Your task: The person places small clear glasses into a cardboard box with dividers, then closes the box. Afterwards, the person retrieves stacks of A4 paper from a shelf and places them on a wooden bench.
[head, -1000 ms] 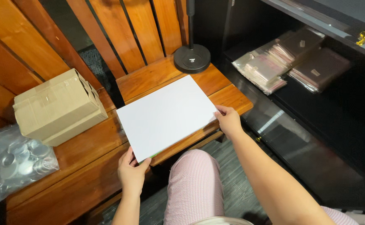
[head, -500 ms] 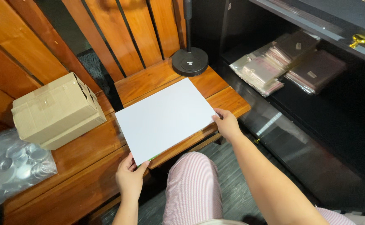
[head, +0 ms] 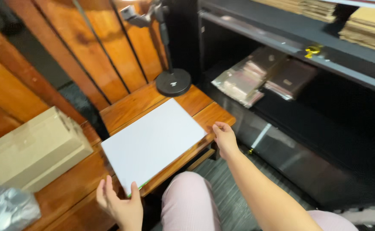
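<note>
1. A stack of white sheets lies flat on the wooden bench, squared up, with a thin green edge showing at its near corner. It sits on the bench's front part, its near corner right at the front edge.
2. The left hand is at that near corner with fingers spread and loose; the thumb touches or nearly touches the edge, and nothing is gripped.
3. The right hand rests at the stack's right corner, fingers lightly curled against the edge of sheets and bench, holding nothing.
4. Judged from how it lies, the stack is already set down and aligned; what seems left is only for both hands to come away, or a last nudge.
5. To the left stands a taped cardboard box, with a clear plastic bag beside it.
6. Behind the stack stands a black round stand base with its pole.
7. To the right, a dark cabinet shelf holds clear-wrapped packets.
</note>
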